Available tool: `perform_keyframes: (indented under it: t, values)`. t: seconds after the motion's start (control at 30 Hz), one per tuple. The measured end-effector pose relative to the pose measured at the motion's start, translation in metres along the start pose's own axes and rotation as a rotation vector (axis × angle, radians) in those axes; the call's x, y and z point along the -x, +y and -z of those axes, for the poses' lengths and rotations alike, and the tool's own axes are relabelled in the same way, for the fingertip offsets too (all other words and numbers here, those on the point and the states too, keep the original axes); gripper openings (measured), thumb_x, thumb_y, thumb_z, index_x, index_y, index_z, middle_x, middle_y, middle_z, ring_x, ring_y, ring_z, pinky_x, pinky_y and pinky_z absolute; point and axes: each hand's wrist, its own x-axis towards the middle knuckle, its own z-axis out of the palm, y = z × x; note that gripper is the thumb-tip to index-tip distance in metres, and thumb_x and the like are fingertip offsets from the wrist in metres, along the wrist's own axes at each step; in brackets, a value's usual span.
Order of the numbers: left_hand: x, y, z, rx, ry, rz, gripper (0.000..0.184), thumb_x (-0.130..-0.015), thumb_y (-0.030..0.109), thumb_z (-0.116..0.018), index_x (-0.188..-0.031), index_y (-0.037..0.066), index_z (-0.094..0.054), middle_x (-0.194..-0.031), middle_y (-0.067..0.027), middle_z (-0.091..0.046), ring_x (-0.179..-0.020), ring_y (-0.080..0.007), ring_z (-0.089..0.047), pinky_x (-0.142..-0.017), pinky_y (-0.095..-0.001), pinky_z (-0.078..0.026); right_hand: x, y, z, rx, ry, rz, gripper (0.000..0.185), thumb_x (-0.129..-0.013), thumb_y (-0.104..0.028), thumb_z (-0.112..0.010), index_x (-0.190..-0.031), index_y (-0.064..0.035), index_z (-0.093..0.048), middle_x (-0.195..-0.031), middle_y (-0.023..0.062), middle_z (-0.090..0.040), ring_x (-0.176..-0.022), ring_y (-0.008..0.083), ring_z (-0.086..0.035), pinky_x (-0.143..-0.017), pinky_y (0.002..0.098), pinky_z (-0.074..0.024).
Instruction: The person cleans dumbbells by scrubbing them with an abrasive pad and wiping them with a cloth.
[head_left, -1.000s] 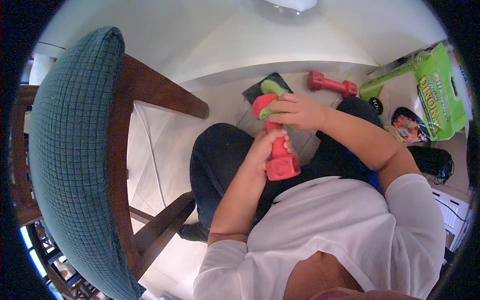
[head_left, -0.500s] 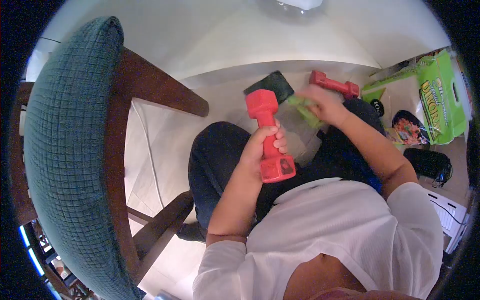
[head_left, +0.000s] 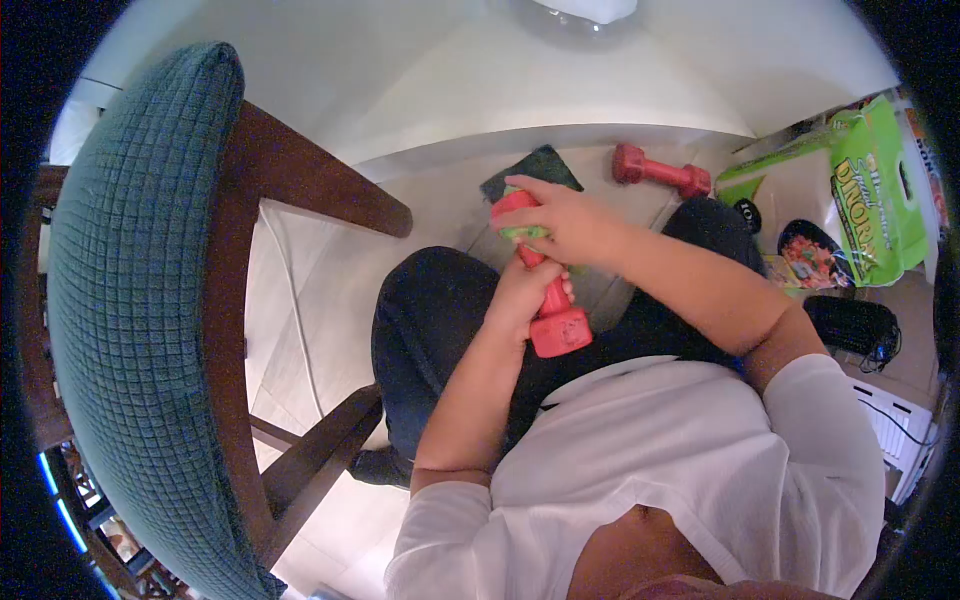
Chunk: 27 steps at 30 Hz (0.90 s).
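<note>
My left hand (head_left: 527, 292) is wrapped round the handle of a red dumbbell (head_left: 562, 333), which is tilted upright over my lap. Cupped over the dumbbell's far head is my right hand (head_left: 572, 226), pressing a crumpled green cloth (head_left: 524, 233) against it. The cloth is mostly hidden under the fingers. A second red dumbbell (head_left: 660, 171) lies on the floor near the wall, beyond my right forearm. Behind the held dumbbell, a dark green flat piece (head_left: 545, 165), perhaps cloth or a pad, rests on the floor.
A chair with a teal padded cover (head_left: 145, 300) and brown wooden legs (head_left: 325, 170) stands close on my left. To the right are a green-and-white rice bag (head_left: 870, 200), a black object with a cord (head_left: 850, 330) and a white slotted box (head_left: 895, 430). A white cable (head_left: 293, 300) runs along the floor.
My right hand has moved left from beside the far dumbbell, bringing the green cloth onto the held dumbbell's far head. The held dumbbell has shifted only slightly.
</note>
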Motion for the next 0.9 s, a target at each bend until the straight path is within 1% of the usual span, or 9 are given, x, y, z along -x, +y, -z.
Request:
perform_keyframes:
  t: [0.1,0.2,0.3,0.4,0.5,0.6,0.7,0.8,0.9]
  values:
    - [-0.002,-0.006,-0.001,-0.064,0.058,-0.065,0.012,-0.073,0.008,-0.054,-0.084,0.005,-0.049,-0.063,-0.0053,-0.051,-0.052,-0.0177,-0.052,-0.048,-0.0301,-0.045,0.001,-0.002,-0.015,0.168,0.097,0.060,0.038,-0.067,-0.012,-0.060,-0.102,-0.0261,-0.058,-0.128,0.0128,-0.037,-0.110,0.0311,-0.043,-0.090,0.0372,-0.0387]
    - [0.003,-0.001,0.000,0.026,0.042,0.001,0.011,-0.073,0.008,-0.054,-0.083,0.006,-0.049,-0.062,-0.0046,-0.051,-0.051,-0.0167,-0.051,-0.047,-0.0295,-0.045,-0.002,0.009,-0.016,0.077,0.147,0.168,0.039,-0.066,-0.009,-0.061,-0.102,-0.0250,-0.059,-0.128,0.0123,-0.036,-0.108,0.0310,-0.044,-0.089,0.0365,-0.0392]
    - [0.011,0.008,-0.003,0.159,-0.007,0.095,0.015,-0.074,0.005,-0.051,-0.088,0.006,-0.045,-0.064,-0.0033,-0.048,-0.054,-0.0130,-0.050,-0.049,-0.0281,-0.045,-0.003,0.023,-0.009,-0.054,0.135,0.321,0.041,-0.066,-0.007,-0.060,-0.104,-0.0230,-0.059,-0.130,0.0130,-0.034,-0.110,0.0323,-0.043,-0.091,0.0363,-0.0370]
    - [0.010,0.000,0.008,0.485,-0.157,0.203,0.013,-0.073,0.007,-0.051,-0.085,0.006,-0.045,-0.064,-0.0024,-0.047,-0.053,-0.0113,-0.046,-0.050,-0.0270,-0.042,0.001,0.035,-0.013,-0.275,0.209,0.375,0.040,-0.069,-0.007,-0.058,-0.106,-0.0197,-0.059,-0.133,0.0147,-0.030,-0.114,0.0315,-0.041,-0.094,0.0356,-0.0339]
    - [0.007,0.001,0.004,0.595,-0.222,0.210,0.010,-0.074,0.008,-0.051,-0.081,0.006,-0.044,-0.065,-0.0017,-0.046,-0.053,-0.0100,-0.044,-0.052,-0.0259,-0.041,0.004,0.046,-0.018,-0.361,0.300,0.424,0.037,-0.072,-0.007,-0.055,-0.108,-0.0174,-0.058,-0.135,0.0166,-0.025,-0.116,0.0301,-0.039,-0.096,0.0344,-0.0311]
    - [0.011,0.008,0.000,0.628,-0.238,0.220,0.011,-0.074,0.008,-0.051,-0.082,0.007,-0.044,-0.066,-0.0009,-0.045,-0.054,-0.0090,-0.043,-0.052,-0.0249,-0.041,0.006,0.059,-0.030,-0.316,0.331,0.376,0.045,-0.075,-0.009,-0.053,-0.119,-0.0165,-0.048,-0.136,0.0166,-0.023,-0.117,0.0289,-0.039,-0.096,0.0338,-0.0303]
    - [0.012,0.011,-0.002,0.708,-0.289,0.228,0.013,-0.075,0.009,-0.051,-0.084,0.008,-0.043,-0.067,-0.0003,-0.044,-0.053,-0.0079,-0.043,-0.052,-0.0237,-0.041,0.006,0.062,-0.041,-0.493,0.391,0.287,0.060,-0.077,-0.011,-0.052,-0.132,-0.0142,-0.028,-0.136,0.0155,-0.024,-0.115,0.0256,-0.040,-0.094,0.0332,-0.0317]
    - [0.014,0.012,-0.002,0.701,-0.314,0.227,0.013,-0.075,0.010,-0.051,-0.085,0.009,-0.043,-0.068,0.0001,-0.044,-0.054,-0.0070,-0.042,-0.051,-0.0228,-0.041,0.011,0.058,-0.042,-0.691,0.238,0.121,0.070,-0.079,-0.014,-0.051,-0.136,-0.0114,-0.010,-0.135,0.0138,-0.027,-0.111,0.0211,-0.042,-0.092,0.0315,-0.0327]
    - [0.016,0.011,-0.004,0.701,-0.348,0.216,0.012,-0.075,0.011,-0.051,-0.085,0.009,-0.044,-0.070,0.0005,-0.044,-0.054,-0.0066,-0.042,-0.051,-0.0222,-0.041,0.022,0.048,-0.030,-0.710,0.083,-0.080,0.069,-0.080,-0.015,-0.049,-0.136,-0.0103,-0.009,-0.134,0.0133,-0.030,-0.110,0.0183,-0.042,-0.091,0.0293,-0.0326]
